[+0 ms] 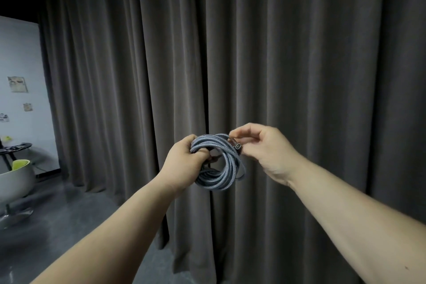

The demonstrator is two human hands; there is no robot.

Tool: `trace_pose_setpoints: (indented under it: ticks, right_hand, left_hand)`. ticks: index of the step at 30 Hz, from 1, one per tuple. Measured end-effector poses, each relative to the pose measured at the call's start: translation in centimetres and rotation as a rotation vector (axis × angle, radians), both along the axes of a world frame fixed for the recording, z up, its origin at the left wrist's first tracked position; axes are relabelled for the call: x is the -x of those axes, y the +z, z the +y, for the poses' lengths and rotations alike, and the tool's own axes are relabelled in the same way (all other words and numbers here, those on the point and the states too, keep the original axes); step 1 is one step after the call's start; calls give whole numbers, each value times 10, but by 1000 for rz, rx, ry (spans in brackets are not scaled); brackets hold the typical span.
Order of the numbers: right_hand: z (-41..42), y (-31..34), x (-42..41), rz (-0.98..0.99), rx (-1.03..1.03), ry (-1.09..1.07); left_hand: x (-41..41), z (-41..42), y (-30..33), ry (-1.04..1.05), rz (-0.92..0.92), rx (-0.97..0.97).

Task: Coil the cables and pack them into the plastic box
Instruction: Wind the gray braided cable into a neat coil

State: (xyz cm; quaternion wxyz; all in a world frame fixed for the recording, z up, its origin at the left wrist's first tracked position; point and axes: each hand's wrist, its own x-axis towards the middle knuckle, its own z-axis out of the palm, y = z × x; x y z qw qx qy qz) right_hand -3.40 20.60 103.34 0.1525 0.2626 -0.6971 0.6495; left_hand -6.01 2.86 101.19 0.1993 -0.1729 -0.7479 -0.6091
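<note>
A grey braided cable (227,169) is wound into a round coil of several loops and held up in front of me at chest height. My left hand (184,163) grips the coil's left side, fingers curled through the loops. My right hand (265,147) pinches the cable's dark plug end (238,146) at the coil's upper right, between thumb and fingers. No plastic box is in view.
A dark grey pleated curtain (299,64) fills the background right behind the hands. At the far left stand a round grey chair with a green cushion (16,175) and a small dark table (16,147) before a pale wall. The floor is dark and glossy.
</note>
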Motion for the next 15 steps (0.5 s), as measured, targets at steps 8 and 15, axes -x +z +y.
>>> trace_pose_setpoints:
  ticks: [8,15]
  right_hand:
    - [1,-3,7,290,-202,-343]
    - [2,-6,11,264,-346,-432]
  left_hand:
    - [1,3,6,77,-16,-8]
    - [-1,7,-5,78,-93,187]
